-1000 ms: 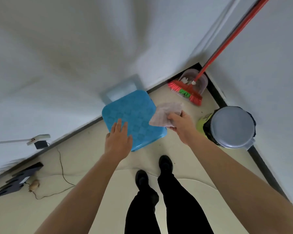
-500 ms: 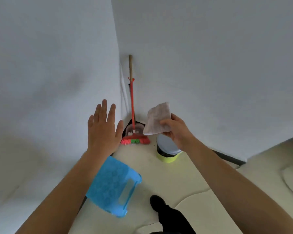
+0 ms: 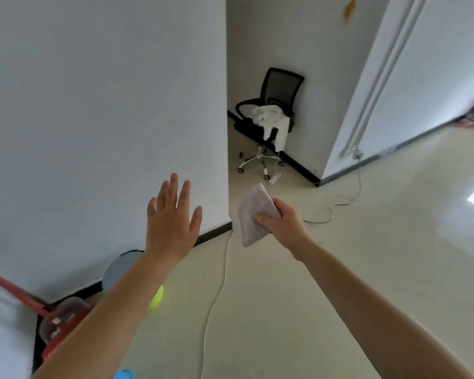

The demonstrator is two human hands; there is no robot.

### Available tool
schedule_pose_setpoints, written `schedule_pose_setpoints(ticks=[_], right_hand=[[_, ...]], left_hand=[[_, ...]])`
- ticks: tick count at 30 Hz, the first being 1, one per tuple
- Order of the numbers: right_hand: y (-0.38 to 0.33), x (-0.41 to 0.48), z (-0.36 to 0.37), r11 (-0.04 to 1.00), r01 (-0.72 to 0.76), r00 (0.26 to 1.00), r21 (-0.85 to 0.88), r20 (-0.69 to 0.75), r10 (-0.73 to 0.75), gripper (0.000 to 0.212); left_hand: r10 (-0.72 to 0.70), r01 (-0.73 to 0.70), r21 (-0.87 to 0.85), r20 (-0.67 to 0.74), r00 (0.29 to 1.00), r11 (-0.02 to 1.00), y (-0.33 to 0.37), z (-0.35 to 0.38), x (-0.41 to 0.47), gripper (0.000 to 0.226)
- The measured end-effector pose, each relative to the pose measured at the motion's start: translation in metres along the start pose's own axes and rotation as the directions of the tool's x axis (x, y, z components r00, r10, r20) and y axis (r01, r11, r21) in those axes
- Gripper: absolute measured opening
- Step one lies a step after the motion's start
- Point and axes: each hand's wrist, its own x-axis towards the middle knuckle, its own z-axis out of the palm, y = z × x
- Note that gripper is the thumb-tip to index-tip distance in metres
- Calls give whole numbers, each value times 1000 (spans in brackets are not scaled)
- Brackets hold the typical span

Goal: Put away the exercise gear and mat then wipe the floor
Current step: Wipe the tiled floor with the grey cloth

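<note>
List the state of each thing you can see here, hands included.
left hand: open, fingers spread, holding nothing.
right hand: gripping the cloth.
cloth: folded, held off the floor.
office chair: upright, white fabric piled on its seat.
bin: lid shut.
white cable: loose on the floor.

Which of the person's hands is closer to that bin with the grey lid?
Left. The left hand is open, up and right of the bin, its forearm crossing in front of it. The right hand, gripping a cloth, is farther right.
</note>
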Motion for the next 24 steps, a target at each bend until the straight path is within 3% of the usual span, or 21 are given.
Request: schedule_pose_setpoints(ticks=[4,11,16,24], right_hand=[[29,-43,-146,984,34,965,-173,-251,-77,30],[114,-141,-398,971,-161,827,-179,-562,34,25],[147,-189,-537,983,-176,729,-61,-679,88,24],[217,-191,-721,987,-147,609,65,-780,142,27]], left_hand=[[211,-210,-58,11,977,976,146,27,29,62],[477,-454,-180,107,873,872,427,115,21,68],[599,-575,-170,184,779,800,586,147,9,71],[728,-704,-185,197,657,685,776,224,37,69]])
